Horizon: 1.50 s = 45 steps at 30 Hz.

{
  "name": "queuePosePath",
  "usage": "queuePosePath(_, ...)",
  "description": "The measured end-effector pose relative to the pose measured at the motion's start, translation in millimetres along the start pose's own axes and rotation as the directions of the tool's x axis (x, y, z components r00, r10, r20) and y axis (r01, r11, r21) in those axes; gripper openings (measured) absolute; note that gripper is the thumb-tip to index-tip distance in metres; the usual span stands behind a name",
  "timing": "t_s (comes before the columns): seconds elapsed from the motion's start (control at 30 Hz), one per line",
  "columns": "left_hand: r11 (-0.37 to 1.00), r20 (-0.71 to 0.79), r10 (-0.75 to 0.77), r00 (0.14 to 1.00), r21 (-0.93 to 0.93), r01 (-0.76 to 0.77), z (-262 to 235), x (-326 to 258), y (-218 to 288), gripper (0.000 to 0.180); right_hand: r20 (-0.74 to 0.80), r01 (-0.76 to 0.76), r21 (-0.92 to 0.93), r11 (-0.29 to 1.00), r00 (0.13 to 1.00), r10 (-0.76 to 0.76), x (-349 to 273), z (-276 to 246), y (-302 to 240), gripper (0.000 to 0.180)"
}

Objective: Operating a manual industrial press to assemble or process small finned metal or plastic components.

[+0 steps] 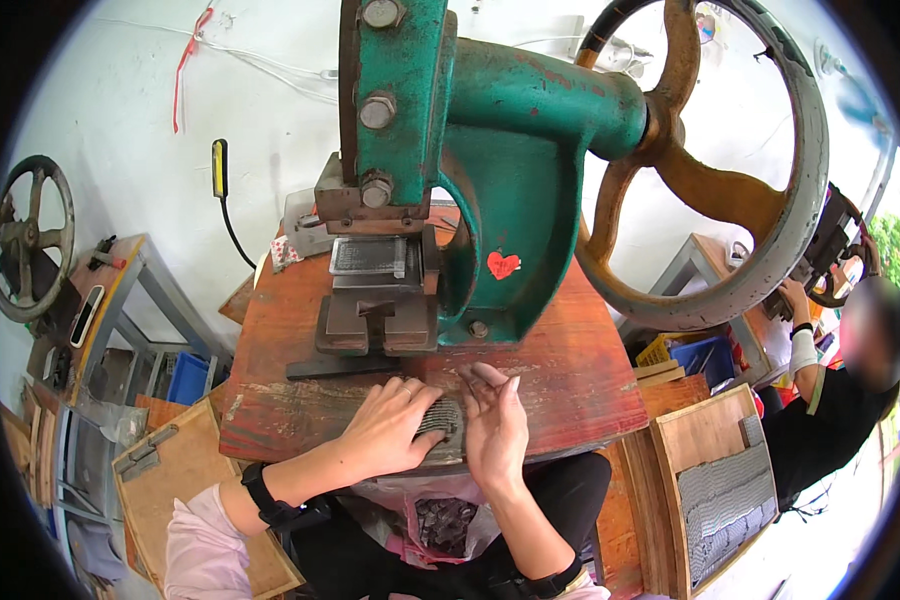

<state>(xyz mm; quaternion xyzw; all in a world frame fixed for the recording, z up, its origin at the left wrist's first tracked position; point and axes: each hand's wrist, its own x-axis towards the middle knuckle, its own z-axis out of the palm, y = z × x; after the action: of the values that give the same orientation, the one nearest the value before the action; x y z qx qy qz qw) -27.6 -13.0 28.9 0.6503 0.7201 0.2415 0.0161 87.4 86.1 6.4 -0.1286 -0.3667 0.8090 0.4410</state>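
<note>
Green metal press [520, 190] obstructs the far edge of the red-brown wooden desk [590, 400]. Grey ridged pieces [442, 418] lie by the near edge; left hand [390, 422] spans them, grip indeterminable; right hand [496, 440] beside, loosely open.

A red-brown wooden table [585, 385] is seen, its top scuffed and its paint worn pale in patches, chiefly along the front. Most of its middle is taken up by a green press [515, 235]. A flat dark bar [320, 369] is laid at the foot of the press, toward the left. Near the front edge, grey ridged strips [438, 418] are placed, partly hidden by the left hand [388, 425].
</note>
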Motion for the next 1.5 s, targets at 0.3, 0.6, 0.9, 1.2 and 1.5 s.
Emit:
queuePosePath(0.3,0.999,-0.065,-0.04,0.997,0.008,0.04,5.3,2.3,2.1,0.049,-0.06,0.048,-0.001,0.999,0.997,-0.048,1.7,4.0,-0.6,0.055)
queuePosePath(0.6,0.999,-0.053,-0.023,0.998,0.047,0.025,0.8,-6.5,-2.1,0.058,0.053,-0.118,0.14,0.983,0.992,0.112,4.0,7.0,10.6,0.063)
queuePosePath(0.9,0.997,0.099,-0.068,0.993,-0.023,0.07,-25.9,-26.0,-4.8,0.069,0.542,0.451,-0.817,0.36,0.813,0.211,1.3,-8.2,-17.3,0.066)
queuePosePath(1.2,0.991,-0.135,-0.079,0.988,-0.121,0.063,-39.0,-40.3,-11.8,0.07,0.665,0.615,-0.74,0.274,0.73,0.156,10.5,14.6,-31.0,0.063)
queuePosePath(1.5,0.95,-0.667,-0.289,0.686,-0.286,0.122,-77.1,71.0,-96.5,0.109,0.323,0.355,-0.796,0.491,0.934,-0.151,110.8,111.1,-3.2,0.082)
